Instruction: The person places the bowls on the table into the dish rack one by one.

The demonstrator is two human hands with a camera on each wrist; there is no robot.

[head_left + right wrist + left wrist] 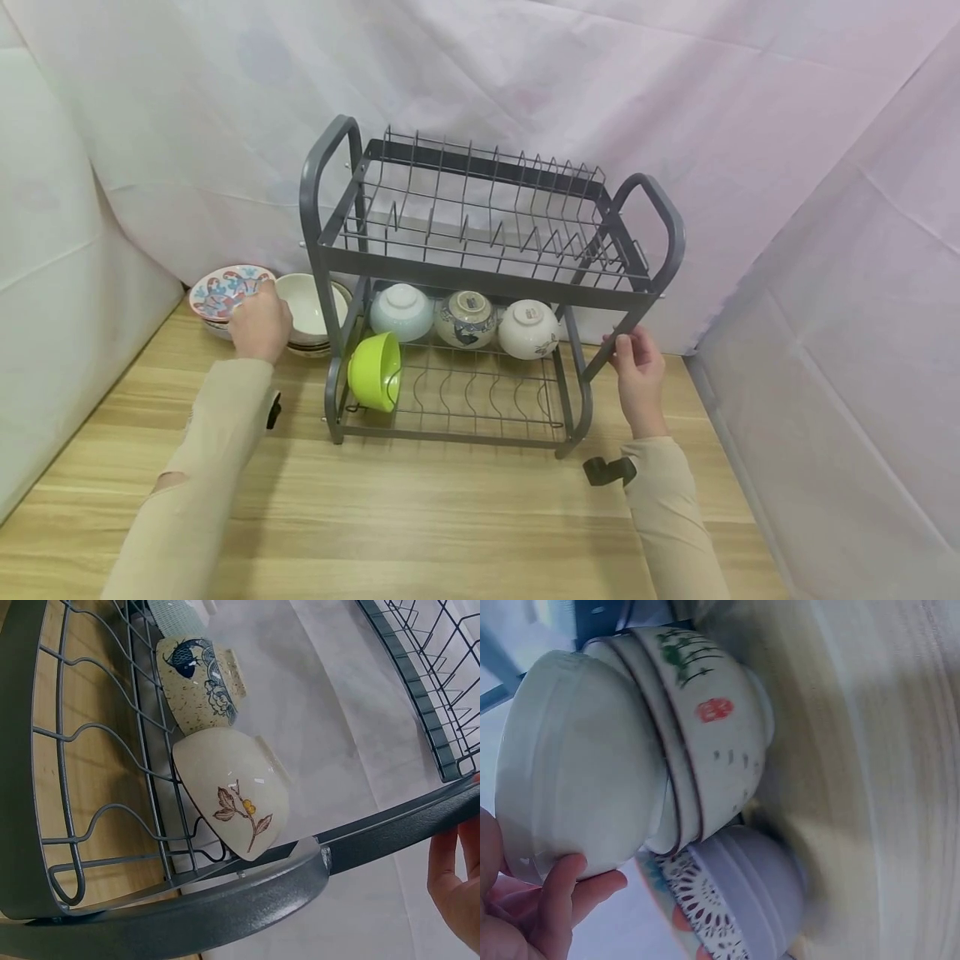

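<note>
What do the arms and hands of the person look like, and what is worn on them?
Both arms wear long, close-fitting beige sleeves to the wrist. The left hand and right hand are bare. A small black device sits at each wrist: the left one, the right one.

Four racked bowls point(402, 312), one rack point(480, 275)

bright even light, soft shadows, wrist views blurred close up, edges distorted
</note>
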